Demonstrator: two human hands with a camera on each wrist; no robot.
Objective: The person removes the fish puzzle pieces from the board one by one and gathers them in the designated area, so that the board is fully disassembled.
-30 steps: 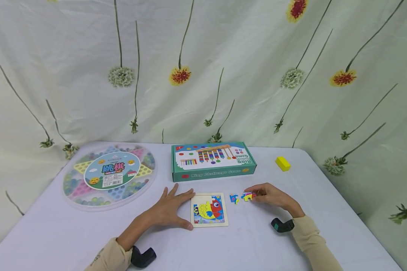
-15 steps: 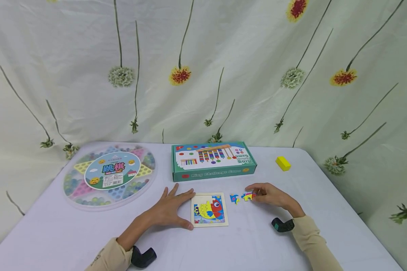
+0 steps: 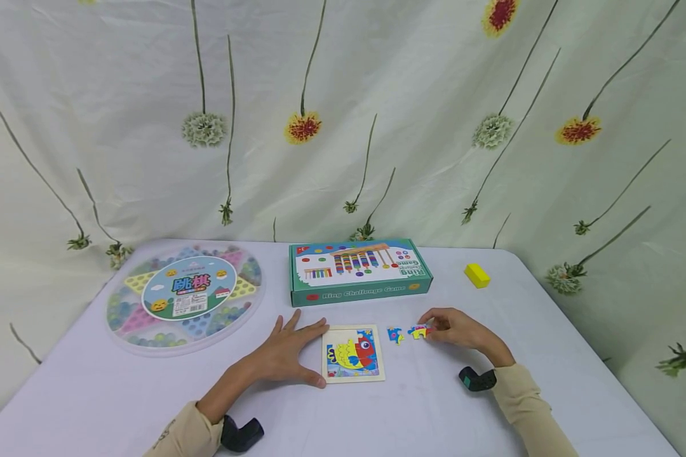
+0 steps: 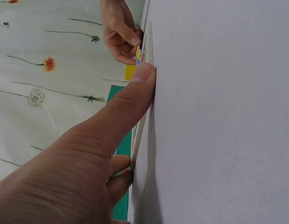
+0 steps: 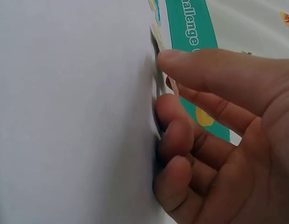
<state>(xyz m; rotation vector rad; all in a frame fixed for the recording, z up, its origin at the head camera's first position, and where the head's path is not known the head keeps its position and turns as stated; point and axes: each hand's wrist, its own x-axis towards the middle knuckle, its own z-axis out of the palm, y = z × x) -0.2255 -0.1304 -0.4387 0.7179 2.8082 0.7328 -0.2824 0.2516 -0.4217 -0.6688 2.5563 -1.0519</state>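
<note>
Near the middle of the worktop [image 3: 411, 412], the tray [image 3: 353, 379] lies flat, close to square, its sides running almost straight away from me on the head camera. The fish [image 3: 354, 357] inside has its long axis left to right, red head pointing right, tail left; pale base shows at the tray's far left.

I see the left hand [image 3: 286, 352] with fingers spread and nothing clasped: its thumb touches the tray's near left corner, and its index finger reaches the far left one. On the left wrist camera the tray shows edge-on beneath that thumb.

Right of the tray, my right hand [image 3: 453, 327] pinches the piece [image 3: 418, 332] between thumb and index finger, the other fingers curled. The piece's long axis runs roughly left to right, its free end pointing left toward the tray, its right end covered by the fingers. I cannot tell whether it touches the worktop. Between it and the tray sits the loose piece [image 3: 395, 335], slanting from far left to near right.

Behind them, the box [image 3: 360, 270] stretches left to right. The disc [image 3: 188, 298] lies at left, and at far right the block [image 3: 477, 276] slants toward near right.
</note>
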